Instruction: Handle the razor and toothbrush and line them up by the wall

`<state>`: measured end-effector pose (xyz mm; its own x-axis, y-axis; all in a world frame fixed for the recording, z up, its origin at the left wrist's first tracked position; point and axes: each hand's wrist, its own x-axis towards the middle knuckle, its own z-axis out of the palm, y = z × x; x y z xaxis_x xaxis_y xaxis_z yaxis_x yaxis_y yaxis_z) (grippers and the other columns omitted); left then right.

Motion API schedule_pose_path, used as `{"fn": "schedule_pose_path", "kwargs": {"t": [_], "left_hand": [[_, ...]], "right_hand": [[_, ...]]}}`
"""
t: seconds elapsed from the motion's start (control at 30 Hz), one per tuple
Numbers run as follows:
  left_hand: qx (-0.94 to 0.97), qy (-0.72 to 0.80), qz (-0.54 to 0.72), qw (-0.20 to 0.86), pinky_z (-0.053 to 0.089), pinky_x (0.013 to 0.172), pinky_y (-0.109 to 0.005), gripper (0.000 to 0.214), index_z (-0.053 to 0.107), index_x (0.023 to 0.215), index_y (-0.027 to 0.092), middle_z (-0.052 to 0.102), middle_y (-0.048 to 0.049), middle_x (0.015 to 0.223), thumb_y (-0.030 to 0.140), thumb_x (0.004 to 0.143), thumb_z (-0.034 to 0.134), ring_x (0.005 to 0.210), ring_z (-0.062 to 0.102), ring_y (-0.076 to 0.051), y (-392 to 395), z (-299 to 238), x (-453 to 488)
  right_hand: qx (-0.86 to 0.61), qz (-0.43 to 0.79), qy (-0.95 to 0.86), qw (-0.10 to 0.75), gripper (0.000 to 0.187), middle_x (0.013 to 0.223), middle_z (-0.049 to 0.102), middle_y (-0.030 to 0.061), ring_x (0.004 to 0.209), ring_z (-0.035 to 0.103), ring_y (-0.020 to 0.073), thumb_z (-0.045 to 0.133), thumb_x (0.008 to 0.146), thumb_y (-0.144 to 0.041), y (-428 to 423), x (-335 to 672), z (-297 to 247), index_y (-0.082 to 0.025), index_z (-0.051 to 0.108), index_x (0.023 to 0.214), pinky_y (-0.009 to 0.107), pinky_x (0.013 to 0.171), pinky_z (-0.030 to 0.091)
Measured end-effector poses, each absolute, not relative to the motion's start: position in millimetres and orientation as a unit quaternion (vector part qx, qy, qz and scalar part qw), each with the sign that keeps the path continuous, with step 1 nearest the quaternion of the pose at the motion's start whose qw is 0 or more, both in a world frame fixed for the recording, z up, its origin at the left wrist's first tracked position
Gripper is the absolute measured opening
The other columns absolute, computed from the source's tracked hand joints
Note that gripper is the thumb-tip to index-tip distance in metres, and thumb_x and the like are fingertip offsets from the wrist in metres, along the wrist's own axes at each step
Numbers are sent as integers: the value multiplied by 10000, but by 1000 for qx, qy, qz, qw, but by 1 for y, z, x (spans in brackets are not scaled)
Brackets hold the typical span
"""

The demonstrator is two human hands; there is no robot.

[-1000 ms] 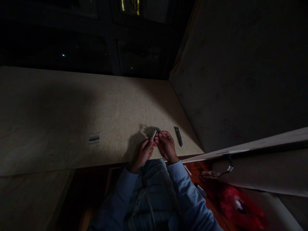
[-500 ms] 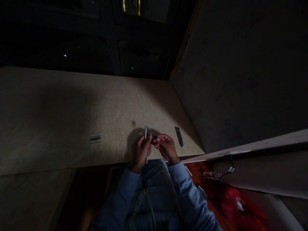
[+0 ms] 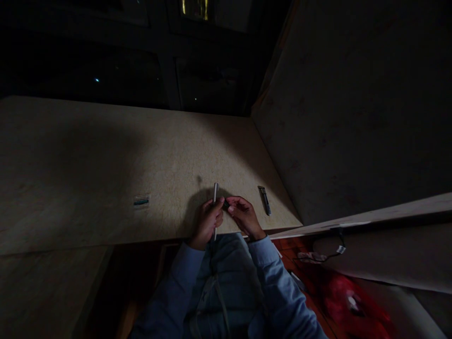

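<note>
One straight, smooth white rod (image 3: 215, 192) sat in the left hand (image 3: 206, 225), above the front edge of the pale, mottled tabletop (image 3: 169, 155).
Both wrists angled inward; the left fingers pinched the rod against the thumb, the curled fingers of the right hand (image 3: 246, 219) a small dark piece (image 3: 226, 203) just beside it. A slender dark tool (image 3: 265, 201) lay rightward, a clear flat packet (image 3: 141, 196) with a teal strip (image 3: 141, 202) well leftward.

We find the tabletop (image 3: 169, 150) smooth, like mottled stone. Over it, the white stick (image 3: 215, 189) looks smooth too; on it, the packet (image 3: 141, 195) seems clear plastic; before it, our right sleeve (image 3: 280, 280) is cloth.
</note>
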<state>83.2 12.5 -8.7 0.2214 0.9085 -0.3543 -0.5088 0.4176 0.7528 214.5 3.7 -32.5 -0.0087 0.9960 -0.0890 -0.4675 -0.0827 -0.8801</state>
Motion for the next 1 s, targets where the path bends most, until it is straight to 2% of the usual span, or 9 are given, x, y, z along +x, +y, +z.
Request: {"fn": "schedule_pose_path", "kwargs": {"t": [0.13, 0.23, 0.43, 0.67, 0.87, 1.0], "left_hand": [[259, 390, 461, 754, 115, 333, -160, 552, 483, 733, 182, 313, 148, 446, 547, 587, 871, 319, 223, 7, 13, -8, 81], [263, 381, 449, 764, 109, 333, -162, 541, 522, 757, 170, 307, 148, 445, 548, 588, 870, 318, 215, 7, 14, -9, 78], [279, 379, 443, 763, 121, 328, -162, 540, 543, 761, 167, 322, 142, 447, 551, 576, 874, 321, 223, 2, 13, -13, 77], [309, 390, 439, 748, 132, 332, -162, 512, 549, 793, 171, 311, 143, 434, 560, 629, 838, 314, 236, -8, 12, -19, 80], [320, 405, 447, 731, 150, 333, -159, 571, 544, 797, 177, 333, 136, 433, 625, 593, 833, 325, 243, -13, 11, -17, 85], [328, 396, 459, 725, 148, 334, -150, 549, 535, 765, 176, 325, 126, 452, 657, 663, 778, 330, 234, -10, 9, -21, 84]], "right_hand": [[-386, 618, -367, 578, 428, 921, 706, -4, 872, 625, 137, 901, 602, -239, 3, 214, -32, -253, 761, 1005, 256, 803, 524], [-386, 604, -399, 572, 396, 952, 688, 4, 914, 621, 156, 880, 628, -260, 2, 214, -32, -260, 765, 1007, 284, 836, 525], [-379, 590, -421, 575, 371, 961, 661, 9, 915, 619, 165, 871, 645, -274, 1, 216, -35, -258, 763, 999, 295, 842, 516], [-363, 604, -401, 585, 345, 964, 663, 21, 911, 611, 170, 860, 662, -295, 0, 219, -37, -249, 761, 990, 298, 857, 503], [-364, 626, -376, 578, 379, 896, 665, 11, 852, 596, 164, 871, 626, -290, -1, 219, -34, -237, 744, 979, 286, 795, 504], [-338, 642, -355, 590, 389, 887, 660, 11, 809, 590, 150, 866, 635, -296, -1, 219, -30, -225, 733, 994, 272, 754, 490]]}}
